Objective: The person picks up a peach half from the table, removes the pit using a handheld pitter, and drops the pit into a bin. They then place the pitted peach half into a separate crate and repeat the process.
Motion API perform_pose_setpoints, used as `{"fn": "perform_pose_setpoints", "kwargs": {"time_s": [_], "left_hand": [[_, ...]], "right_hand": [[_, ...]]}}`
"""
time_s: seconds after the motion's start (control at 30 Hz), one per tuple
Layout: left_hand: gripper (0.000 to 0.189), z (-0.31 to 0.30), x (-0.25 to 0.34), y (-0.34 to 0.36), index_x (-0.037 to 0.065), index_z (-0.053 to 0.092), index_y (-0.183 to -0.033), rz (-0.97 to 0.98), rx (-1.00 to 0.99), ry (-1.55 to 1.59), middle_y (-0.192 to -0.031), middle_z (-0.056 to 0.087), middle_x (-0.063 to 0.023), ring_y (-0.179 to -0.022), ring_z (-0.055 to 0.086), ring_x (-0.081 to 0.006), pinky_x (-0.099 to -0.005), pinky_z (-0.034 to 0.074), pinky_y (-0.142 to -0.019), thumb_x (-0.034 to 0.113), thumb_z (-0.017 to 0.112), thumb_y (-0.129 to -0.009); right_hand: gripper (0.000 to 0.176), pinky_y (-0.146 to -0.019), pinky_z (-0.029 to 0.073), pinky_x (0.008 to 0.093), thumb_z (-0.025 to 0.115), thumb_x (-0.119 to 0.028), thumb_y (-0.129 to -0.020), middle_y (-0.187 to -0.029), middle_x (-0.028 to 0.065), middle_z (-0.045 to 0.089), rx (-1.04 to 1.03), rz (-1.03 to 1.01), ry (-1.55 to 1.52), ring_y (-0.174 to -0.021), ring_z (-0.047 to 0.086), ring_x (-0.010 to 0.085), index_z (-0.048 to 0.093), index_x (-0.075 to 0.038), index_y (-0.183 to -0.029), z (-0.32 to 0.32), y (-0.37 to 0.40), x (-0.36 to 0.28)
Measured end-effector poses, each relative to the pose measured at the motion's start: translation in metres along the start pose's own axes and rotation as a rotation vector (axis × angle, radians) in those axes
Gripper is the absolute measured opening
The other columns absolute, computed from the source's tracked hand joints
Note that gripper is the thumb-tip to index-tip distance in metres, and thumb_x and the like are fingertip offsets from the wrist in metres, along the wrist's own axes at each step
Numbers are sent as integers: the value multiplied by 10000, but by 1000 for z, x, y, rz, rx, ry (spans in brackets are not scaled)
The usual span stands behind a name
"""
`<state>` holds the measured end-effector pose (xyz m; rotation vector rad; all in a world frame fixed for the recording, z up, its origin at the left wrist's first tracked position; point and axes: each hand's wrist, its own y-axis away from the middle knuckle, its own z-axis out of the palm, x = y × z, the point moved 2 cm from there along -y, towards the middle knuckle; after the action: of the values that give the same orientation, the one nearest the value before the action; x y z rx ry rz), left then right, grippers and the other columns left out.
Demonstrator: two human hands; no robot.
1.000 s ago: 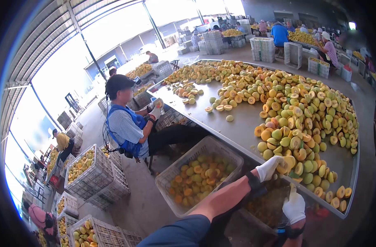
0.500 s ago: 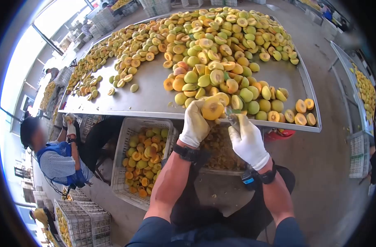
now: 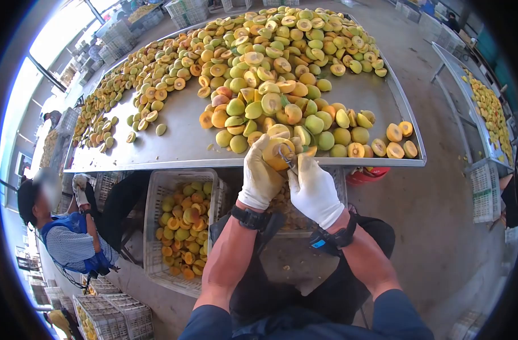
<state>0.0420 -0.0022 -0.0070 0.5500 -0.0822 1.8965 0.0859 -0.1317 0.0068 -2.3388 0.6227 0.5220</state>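
Both my hands wear white gloves. In my left hand (image 3: 261, 174) a yellow peach half (image 3: 275, 160) is gripped, its cut face turned toward my right hand. My right hand (image 3: 315, 191) is closed around a small metal pitting tool (image 3: 285, 153) with a curved loop at its end. That loop rests at the middle of the peach half, where the stone sits. Just beyond my fingers, halved peaches (image 3: 293, 113) are heaped on a metal table (image 3: 182, 133), mixed green and yellow.
Left of my knees stands a white crate (image 3: 152, 249) of peach halves (image 3: 185, 226). Another crate, partly hidden by my arms, sits under the table edge. A person (image 3: 77, 238) is seated at the left. At the right stands a second table (image 3: 460, 96) with fruit.
My right hand has brought the tool's loop from beside the peach half onto its cut face. The peach half has turned in my left hand. The whole view has shifted slightly.
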Motion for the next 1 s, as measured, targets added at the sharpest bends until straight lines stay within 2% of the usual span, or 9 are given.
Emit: {"fn": "perform_pose_setpoints", "kwargs": {"time_s": [0.3, 0.43, 0.5, 0.63, 0.7, 0.77, 0.83, 0.9, 1.0], "left_hand": [[453, 3, -6, 3, -58, 561, -1199, 18, 1, 23, -1130, 632, -224, -1007, 630, -323, -435, 492, -975, 295, 464, -933], [452, 6, -4, 7, -58, 571, -1188, 60, 7, -30, -1117, 634, -219, -1005, 628, -318, -432, 492, -973, 299, 465, -932], [439, 1, -3, 6, -53, 573, -1178, 28, -13, -19, -1126, 631, -215, -1023, 624, -309, -438, 485, -983, 296, 466, -934], [392, -6, 5, 10, -59, 593, -1133, -34, -55, -27, -1085, 658, -213, -998, 648, -294, -430, 511, -956, 256, 462, -940], [323, -4, 14, 19, -71, 619, -1062, 448, -176, -1379, -1022, 689, -206, -952, 677, -271, -408, 544, -911, 194, 489, -929], [265, -6, 18, 18, -75, 638, -1016, 364, -194, -1167, -977, 709, -186, -907, 692, -242, -366, 564, -870, 155, 549, -921], [252, -18, 21, 12, -68, 639, -1024, -184, -85, -384, -995, 711, -167, -911, 690, -225, -337, 561, -864, 158, 613, -916], [238, -22, 10, 9, -53, 640, -1045, -101, -94, -459, -970, 708, -151, -882, 687, -223, -331, 563, -829, 148, 612, -920], [201, -35, -5, -5, -1, 654, -1035, -32, 246, -344, -917, 676, -118, -826, 661, -225, -348, 551, -798, 137, 589, -904]], "right_hand": [[237, -606, 538, 510, 537, -144, -940, -864, 275, 649, -148, 92, 26, -706, 648, 444, 533, 51, -1074, 7, 0, 1], [203, -617, 512, 519, 598, -111, -904, -805, 252, 635, -120, 126, -53, -737, 622, 464, 534, 25, -1040, 9, -1, -2], [258, -655, 534, 527, 501, -153, -953, -851, 287, 647, -197, 159, -87, -746, 641, 459, 539, 68, -1083, 6, -1, -3], [265, -686, 532, 521, 480, -145, -954, -851, 286, 649, -312, 102, -45, -784, 645, 458, 535, 75, -1090, 5, 5, 2], [265, -707, 530, 518, 475, -130, -940, -862, 284, 653, -363, 78, -71, -817, 646, 459, 530, 81, -1092, 4, 9, 3], [264, -708, 528, 521, 479, -124, -931, -864, 283, 654, -421, 49, -48, -821, 646, 459, 527, 82, -1090, 5, 10, 9], [263, -710, 526, 525, 482, -119, -923, -866, 283, 655, -478, 20, -23, -825, 646, 460, 525, 82, -1088, 8, 14, 12], [247, -718, 524, 533, 497, -97, -904, -871, 281, 657, -463, 92, -33, -834, 646, 460, 526, 73, -1080, 15, 16, 13], [227, -707, 521, 535, 503, -100, -913, -862, 285, 655, -300, 238, -164, -834, 642, 467, 524, 63, -1069, 33, 23, 7]]}}
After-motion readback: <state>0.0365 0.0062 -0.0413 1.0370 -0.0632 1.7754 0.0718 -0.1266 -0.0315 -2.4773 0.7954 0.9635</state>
